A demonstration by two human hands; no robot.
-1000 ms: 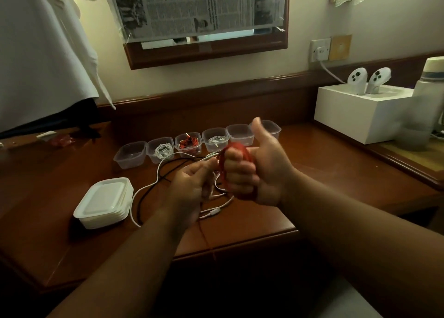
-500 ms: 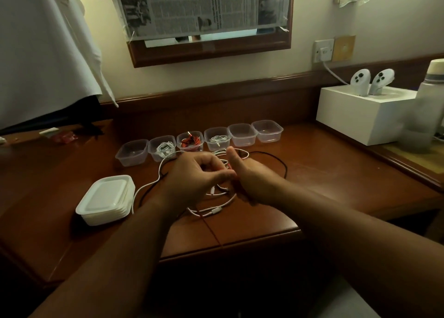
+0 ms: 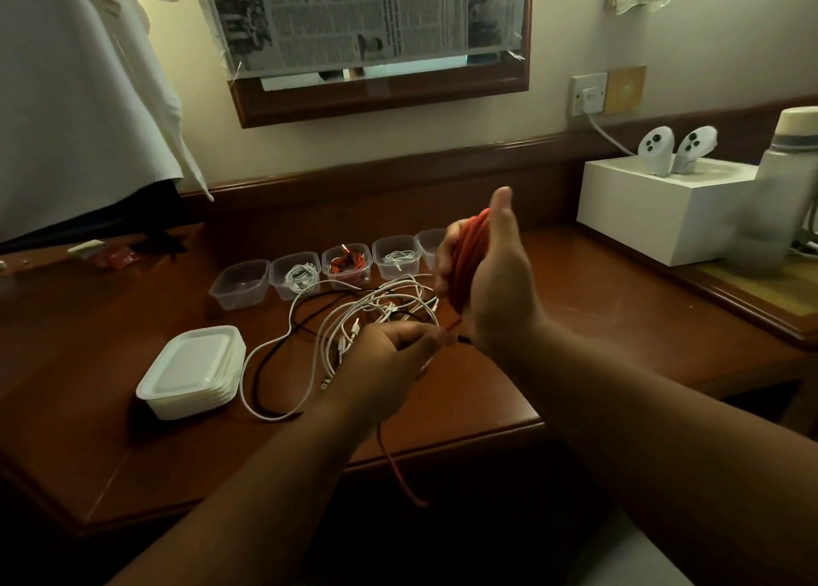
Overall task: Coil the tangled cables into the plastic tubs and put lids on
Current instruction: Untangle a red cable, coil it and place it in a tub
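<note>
On the desk, far left: stack of lids. Behind it, row of tubs, three with cables coiled inside. White/black cable tangle loose at mid-desk. Left hand pinches the red cable near its free end; the tail hangs off the front edge. Right hand, raised, fingers wrapped by the red coil and curled on it.

A red cable is wound in loops around the right hand, its loose end hanging off the tabletop edge. White and black cables lie tangled beside a row of clear tubs, three holding coiled cables. Stacked white lids sit left.
</note>
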